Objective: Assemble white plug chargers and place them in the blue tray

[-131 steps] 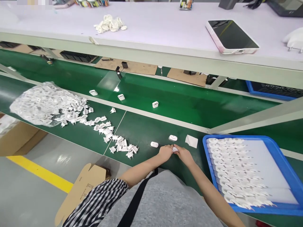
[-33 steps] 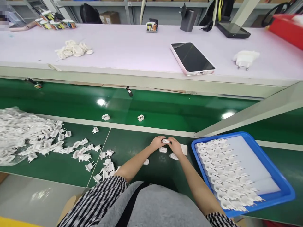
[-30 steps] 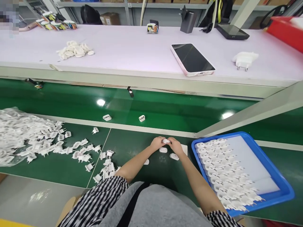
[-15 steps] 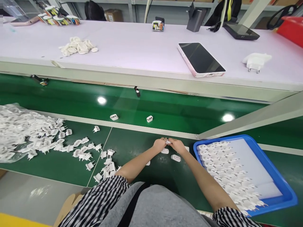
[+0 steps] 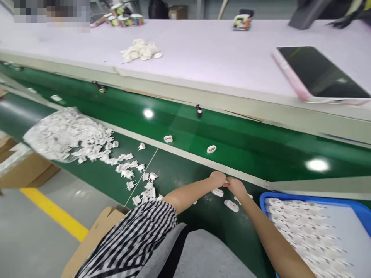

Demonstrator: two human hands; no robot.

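My left hand [image 5: 218,178] and my right hand [image 5: 236,187] meet above the dark green work surface, fingers closed on one small white plastic charger piece [image 5: 227,181]. Most of that piece is hidden by the fingers. Just below the hands lie a white oval charger shell [image 5: 217,192] and another one [image 5: 231,205]; more white parts are partly covered by my right wrist and left forearm. Left of my left arm is a loose group of white two-pin plug parts [image 5: 150,189].
A clear bag [image 5: 37,135] of white plug parts lies at left. At right, a blue tray [image 5: 263,199] holds rows of white chargers. Two white shells [image 5: 168,139] stand on the green belt [image 5: 185,129]. A phone [image 5: 324,73] and white oval pieces [image 5: 140,51] rest on the shelf.
The view has turned to the left, so the scene sits further right. Both hands remain together at the small white piece, which is now more covered by the fingers.
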